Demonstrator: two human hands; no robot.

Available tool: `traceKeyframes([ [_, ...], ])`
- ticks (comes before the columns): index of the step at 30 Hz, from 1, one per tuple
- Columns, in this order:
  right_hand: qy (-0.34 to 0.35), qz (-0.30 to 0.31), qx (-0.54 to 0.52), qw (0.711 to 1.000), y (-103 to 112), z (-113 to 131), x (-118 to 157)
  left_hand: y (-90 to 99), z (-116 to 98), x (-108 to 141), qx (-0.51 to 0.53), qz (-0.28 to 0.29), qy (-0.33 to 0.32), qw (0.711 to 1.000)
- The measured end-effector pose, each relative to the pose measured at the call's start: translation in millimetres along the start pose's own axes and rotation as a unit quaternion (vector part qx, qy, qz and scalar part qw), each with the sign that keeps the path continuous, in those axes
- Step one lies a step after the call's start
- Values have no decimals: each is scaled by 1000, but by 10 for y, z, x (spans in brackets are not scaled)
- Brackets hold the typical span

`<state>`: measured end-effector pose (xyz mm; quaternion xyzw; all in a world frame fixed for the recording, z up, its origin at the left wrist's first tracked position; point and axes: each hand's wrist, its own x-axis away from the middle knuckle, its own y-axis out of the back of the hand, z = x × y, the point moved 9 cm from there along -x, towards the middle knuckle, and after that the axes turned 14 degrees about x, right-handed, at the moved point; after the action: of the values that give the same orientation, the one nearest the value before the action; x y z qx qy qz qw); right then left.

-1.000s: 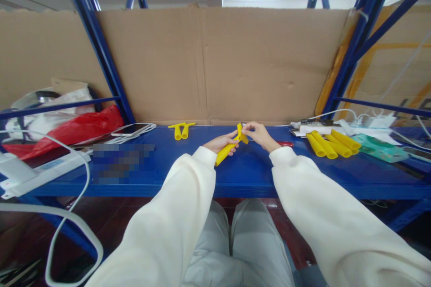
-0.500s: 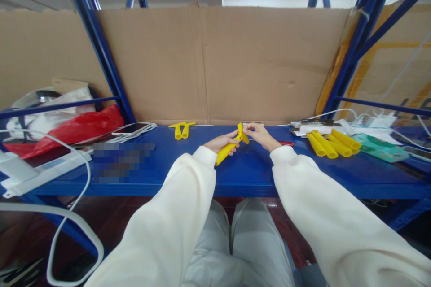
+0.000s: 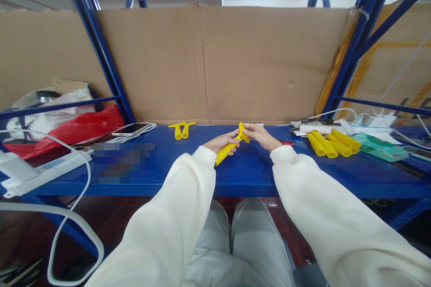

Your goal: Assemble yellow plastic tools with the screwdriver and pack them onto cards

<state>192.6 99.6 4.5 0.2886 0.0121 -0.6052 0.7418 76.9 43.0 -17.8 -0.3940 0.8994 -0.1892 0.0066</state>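
The yellow tool [image 3: 224, 155] was over the middle of the table [image 3: 188, 170], between the two hands, with its handle pointing to the near left and its head [image 3: 241, 129] at the far end. The left hand [image 3: 220, 144] had its fingers curled around the handle, with little gap. The right hand [image 3: 257, 133] had the thumb and fingers drawn together on the right side of the head, in a light pinch. Whether a small part was hidden between these fingertips, I could not tell.

The first risk, in my judgement, was turning. The handle looked round and smooth, so if the right fingers pressed from one side, it could roll inside the left grip and the head would tilt away. The second risk was the pinch itself: it had only a small area, so a stronger push could make the fingertips slip off the edge. If the left grip became loose at the same moment, the tool could drop on the table.

A red thing [image 3: 287, 143] lay just beside the right wrist, and a careless movement to the right could knock it. The yellow tubes [image 3: 332, 143] at right and the two yellow tees [image 3: 181, 130] at far left were well apart from the hands, so they seemed in less danger.
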Motion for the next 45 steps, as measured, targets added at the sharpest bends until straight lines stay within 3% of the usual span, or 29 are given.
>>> traceKeyframes([
  [15,-35,24,88,995,12,-18,91,-1,-11,-7,1,-2,-12,1000],
  [20,-3,-27,161,987,170,0,19,96,-68,-25,21,-53,-36,998],
  [22,14,-64,242,968,307,12,4,148,-90,-32,29,-79,-48,995],
  [24,6,-80,360,930,433,7,24,190,-105,-36,35,-101,-57,993],
  [28,-102,-29,540,835,666,-135,174,264,-123,-13,44,-158,-67,984],
  [32,-180,23,572,800,894,-314,356,317,-149,43,43,-214,-80,973],
  [35,-192,44,554,809,1015,-480,407,337,-156,67,41,-232,-81,968],
  [38,-157,41,525,836,1056,-556,390,362,-150,66,38,-232,-77,969],
  [45,-70,39,469,880,926,-401,363,470,-128,21,38,-223,-73,971],
])
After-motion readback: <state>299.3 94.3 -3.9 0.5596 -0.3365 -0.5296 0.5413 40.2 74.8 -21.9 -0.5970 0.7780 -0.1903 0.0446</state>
